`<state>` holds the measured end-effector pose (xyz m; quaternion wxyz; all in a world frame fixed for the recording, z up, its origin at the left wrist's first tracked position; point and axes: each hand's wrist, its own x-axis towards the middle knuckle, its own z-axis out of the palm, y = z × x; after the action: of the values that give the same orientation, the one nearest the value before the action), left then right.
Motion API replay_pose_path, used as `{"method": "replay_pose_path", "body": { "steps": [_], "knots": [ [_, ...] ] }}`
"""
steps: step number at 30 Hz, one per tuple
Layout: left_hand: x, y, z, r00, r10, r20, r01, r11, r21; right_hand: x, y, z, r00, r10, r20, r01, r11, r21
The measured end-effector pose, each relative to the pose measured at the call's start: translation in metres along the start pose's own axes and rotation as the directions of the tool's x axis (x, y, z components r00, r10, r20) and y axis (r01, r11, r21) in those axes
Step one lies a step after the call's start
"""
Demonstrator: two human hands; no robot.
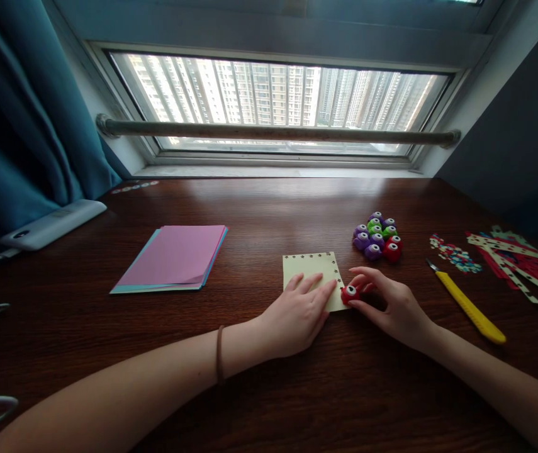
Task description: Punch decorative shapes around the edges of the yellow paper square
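Note:
A pale yellow sheet of paper (306, 267) lies on the brown table, with a row of small star-shaped holes along its far edge and down its right side. My left hand (299, 311) rests flat on this sheet, fingers spread. At the sheet's right edge sits a red craft punch (350, 294) with a white round top. The thumb and fingers of my right hand (389, 308) are closed around the punch. Behind my right hand stands a cluster of purple, green and red punches (376, 238). Whatever lies under my left palm is hidden.
To the left lies a stack of coloured paper (174, 258), pink on top. On the right are a yellow craft knife (469, 305), tiny paper cut-outs (455, 253) and punched paper strips (518, 258). A white device (56, 223) with a cable sits by the curtain.

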<state>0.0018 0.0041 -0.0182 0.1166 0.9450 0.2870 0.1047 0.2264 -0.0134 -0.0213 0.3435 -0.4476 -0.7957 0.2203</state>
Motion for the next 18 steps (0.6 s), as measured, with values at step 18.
{"method": "replay_pose_path", "body": {
  "steps": [18],
  "knots": [
    [0.0,-0.001,0.001,1.0,0.008,0.019,-0.008,1.0,-0.026,-0.001,-0.003,0.001,0.996,-0.07,0.064,0.073,0.996,-0.048]
  ]
}}
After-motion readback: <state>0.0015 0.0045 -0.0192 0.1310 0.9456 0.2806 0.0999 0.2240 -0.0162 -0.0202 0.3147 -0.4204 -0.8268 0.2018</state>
